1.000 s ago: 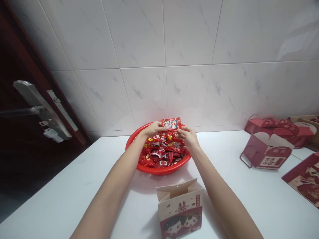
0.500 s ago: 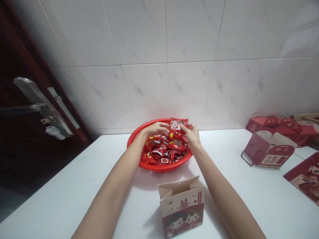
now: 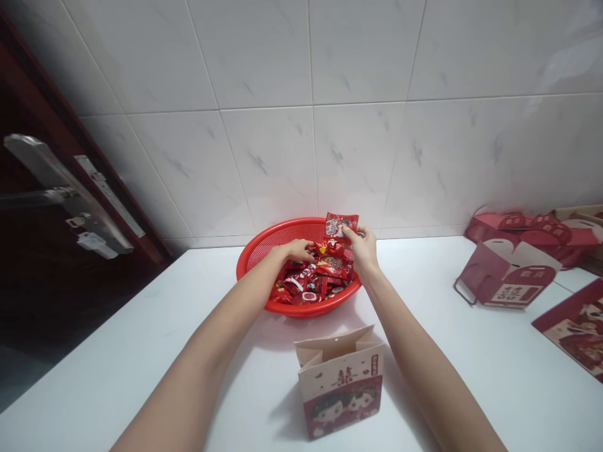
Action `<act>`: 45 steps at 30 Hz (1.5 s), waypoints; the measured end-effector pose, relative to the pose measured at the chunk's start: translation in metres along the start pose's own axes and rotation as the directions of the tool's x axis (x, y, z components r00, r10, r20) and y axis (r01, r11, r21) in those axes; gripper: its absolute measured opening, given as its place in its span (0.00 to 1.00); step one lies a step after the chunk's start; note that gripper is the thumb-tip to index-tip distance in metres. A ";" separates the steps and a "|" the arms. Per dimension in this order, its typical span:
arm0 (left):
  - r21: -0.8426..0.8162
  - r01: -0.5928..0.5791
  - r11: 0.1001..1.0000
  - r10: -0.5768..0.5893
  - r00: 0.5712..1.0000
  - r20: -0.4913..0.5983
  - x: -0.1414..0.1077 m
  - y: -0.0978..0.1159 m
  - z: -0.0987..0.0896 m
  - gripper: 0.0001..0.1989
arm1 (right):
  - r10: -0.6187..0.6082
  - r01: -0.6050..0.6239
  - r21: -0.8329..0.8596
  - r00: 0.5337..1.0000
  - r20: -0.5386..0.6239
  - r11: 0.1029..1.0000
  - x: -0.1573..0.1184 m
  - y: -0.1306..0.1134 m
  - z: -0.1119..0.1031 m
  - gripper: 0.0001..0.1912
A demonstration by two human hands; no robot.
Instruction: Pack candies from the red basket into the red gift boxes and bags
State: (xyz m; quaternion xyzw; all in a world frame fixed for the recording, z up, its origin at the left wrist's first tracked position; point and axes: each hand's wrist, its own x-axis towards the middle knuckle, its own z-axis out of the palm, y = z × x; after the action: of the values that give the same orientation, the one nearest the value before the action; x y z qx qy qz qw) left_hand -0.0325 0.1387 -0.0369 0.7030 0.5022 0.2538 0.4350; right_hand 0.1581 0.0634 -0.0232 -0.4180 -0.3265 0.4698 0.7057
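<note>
A red plastic basket (image 3: 257, 250) holds a heap of red-wrapped candies (image 3: 330, 267). My left hand (image 3: 298, 250) reaches over its left side, fingers apart and dipping among the wrappers; the fingertips are partly hidden. Above the right rim, my right hand (image 3: 363, 252) pinches a red candy packet (image 3: 340, 225) with a printed cartoon figure. In front of the basket stands an open-topped paper gift box (image 3: 343, 389), cream above and dark red below, with cartoon faces. It sits between my forearms.
To the right stands an open red carton with a handle (image 3: 513, 276). More red cartons (image 3: 532, 229) lie behind it by the tiled wall, and a printed red box (image 3: 575, 329) is at the right edge. A dark door with a metal handle (image 3: 61, 191) is at left.
My left hand has moved down into the candies from above the heap. My right hand still holds the packet, now slightly higher in view. The camera view has shifted slightly.
</note>
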 end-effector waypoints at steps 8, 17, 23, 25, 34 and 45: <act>0.465 -0.068 0.883 -0.006 0.988 0.155 0.003 0.005 0.009 0.19 | 0.013 -0.013 0.001 1.000 -0.007 1.000 0.000 -0.001 0.001 0.13; 0.795 -0.063 0.604 -0.101 0.983 0.155 -0.004 0.026 0.021 0.28 | 0.017 -0.017 0.032 1.000 -0.009 0.999 -0.001 -0.002 0.001 0.13; 0.848 -0.062 0.526 -0.122 0.982 0.147 -0.009 0.029 0.022 0.32 | 0.025 -0.024 0.025 0.999 -0.025 0.999 -0.003 -0.005 0.002 0.11; 0.836 -0.058 0.546 -0.151 0.974 0.166 -0.009 0.031 0.024 0.30 | 0.024 -0.023 0.028 1.000 -0.018 0.999 -0.003 -0.005 0.002 0.12; 0.871 -0.035 0.490 -0.151 0.981 0.124 -0.012 0.037 0.030 0.32 | 0.025 -0.024 0.042 1.000 -0.019 0.999 -0.003 -0.004 0.003 0.11; 0.908 -0.067 0.414 -0.079 0.991 0.109 -0.008 0.031 0.044 0.26 | 0.028 -0.028 0.029 1.000 -0.006 0.999 -0.003 -0.004 0.003 0.11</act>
State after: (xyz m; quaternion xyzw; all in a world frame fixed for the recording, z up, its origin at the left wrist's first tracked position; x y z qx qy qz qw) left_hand 0.0143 0.1122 -0.0307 0.8399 0.5315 -0.1082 0.0188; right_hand 0.1563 0.0601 -0.0186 -0.4136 -0.3116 0.4830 0.7061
